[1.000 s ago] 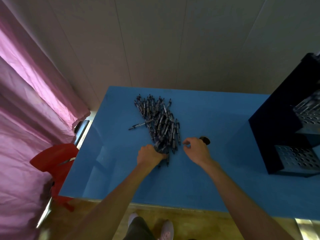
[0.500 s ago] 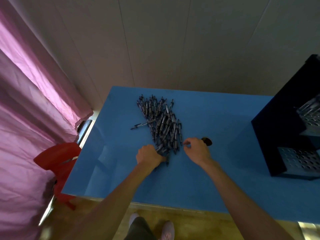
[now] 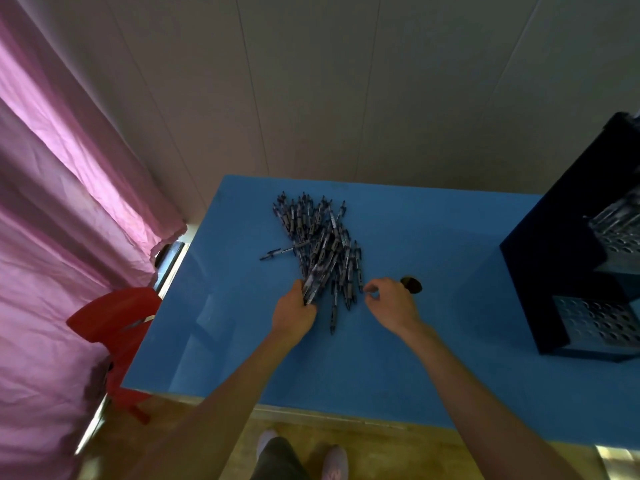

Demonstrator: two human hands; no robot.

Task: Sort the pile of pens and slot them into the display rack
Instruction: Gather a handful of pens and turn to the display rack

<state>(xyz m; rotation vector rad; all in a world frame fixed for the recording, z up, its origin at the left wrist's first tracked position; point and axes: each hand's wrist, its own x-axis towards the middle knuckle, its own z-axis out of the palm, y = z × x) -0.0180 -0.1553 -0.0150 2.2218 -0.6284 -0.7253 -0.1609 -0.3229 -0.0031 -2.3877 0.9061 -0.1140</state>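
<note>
Obs.: pile of pens [image 3: 318,244] lies mid-table on the blue table [image 3: 398,358], spread fan-wise toward the wall, one stray pen [image 3: 277,254] sticking out to the left. Left hand [image 3: 294,311] grips a bunched handful of pens [image 3: 317,278] at the near edge of the pile, fingers curled round their lower ends. Right hand [image 3: 389,303] hovers just beside the pile; thumb and forefinger nearly meet, and whether they pinch anything I cannot tell. Display rack [image 3: 568,268] stands well apart at the right end, perforated shelves facing away from the pile; no pens visibly slotted yet. Risks, as judged: the handful is held only near one end, so loose pens could slide out or splay when lifted; dragging it free may scatter neighbours toward the near table edge; a small dark round object [image 3: 412,284] behind the right hand could be knocked.
</note>
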